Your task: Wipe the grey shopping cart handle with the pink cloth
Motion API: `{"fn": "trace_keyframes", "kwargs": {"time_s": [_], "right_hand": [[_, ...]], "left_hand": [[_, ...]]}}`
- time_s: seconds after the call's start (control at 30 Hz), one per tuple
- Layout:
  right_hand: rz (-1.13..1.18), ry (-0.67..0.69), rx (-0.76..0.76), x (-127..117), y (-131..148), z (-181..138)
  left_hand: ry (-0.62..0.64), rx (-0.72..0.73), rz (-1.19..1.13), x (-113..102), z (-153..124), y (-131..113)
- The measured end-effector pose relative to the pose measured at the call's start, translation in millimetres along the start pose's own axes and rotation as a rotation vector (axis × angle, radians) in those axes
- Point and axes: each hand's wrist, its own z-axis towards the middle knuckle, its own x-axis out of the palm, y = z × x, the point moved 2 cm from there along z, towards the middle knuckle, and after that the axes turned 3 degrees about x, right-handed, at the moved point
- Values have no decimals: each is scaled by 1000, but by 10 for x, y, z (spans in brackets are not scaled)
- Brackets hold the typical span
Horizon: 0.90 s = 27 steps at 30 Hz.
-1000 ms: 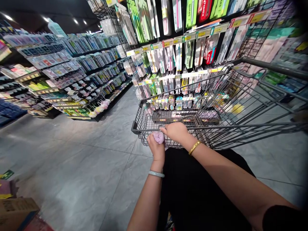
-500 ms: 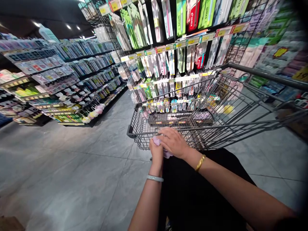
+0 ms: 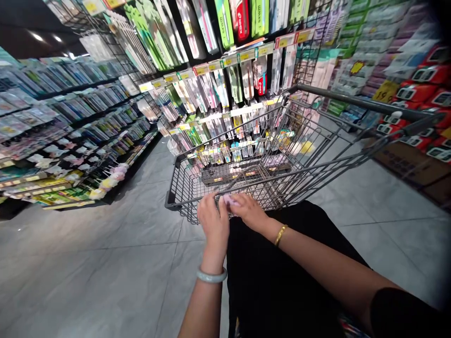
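The near rim of a dark wire shopping cart [image 3: 278, 174] runs just in front of both hands. My left hand [image 3: 213, 219], with a pale bangle at its wrist, is curled over that rim, its thumb towards the right hand. Close beside it, my right hand [image 3: 249, 211], with a gold bracelet on the wrist, is closed on a crumpled lilac cloth [image 3: 230, 201] and presses it to the rim. Most of the cloth is hidden under the fingers. The cart's handle [image 3: 352, 99] lies off to the right, away from both hands.
Behind the cart rises a rack of packaged toothbrushes [image 3: 225, 23] with price labels. Another aisle of shelves [image 3: 81, 122] stands at the left. Red packs [image 3: 416, 101] are stacked at the right above a brown carton [image 3: 405, 164]. Grey floor tiles [image 3: 105, 263] stretch below.
My left hand has come off the cloth and onto the cart rim. The right hand has drawn the cloth to the rim. The view has turned right, showing more red packs.
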Motion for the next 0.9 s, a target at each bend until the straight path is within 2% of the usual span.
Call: {"fn": "trace_keyframes", "kwargs": {"time_s": [0.1, 0.17, 0.3, 0.43, 0.5, 0.63, 0.7, 0.9], "right_hand": [[-68, 110, 7, 76, -38, -79], [-100, 78, 44, 21, -67, -115], [-119, -53, 40, -163, -151, -152], [-108, 64, 7, -118, -286, -270], [-98, 80, 38, -127, -314, -307], [-73, -73, 103, -361, -254, -228], [-64, -109, 102, -441, -243, -195], [-77, 2, 97, -333, -409, -380]], "left_hand": [[66, 246, 149, 230, 124, -41], [110, 303, 181, 367, 166, -38], [130, 299, 235, 468, 192, 10], [114, 300, 326, 467, 201, 41], [113, 318, 352, 476, 201, 48], [97, 323, 374, 514, 195, 55], [65, 307, 394, 532, 192, 57], [44, 326, 433, 545, 196, 74]]}}
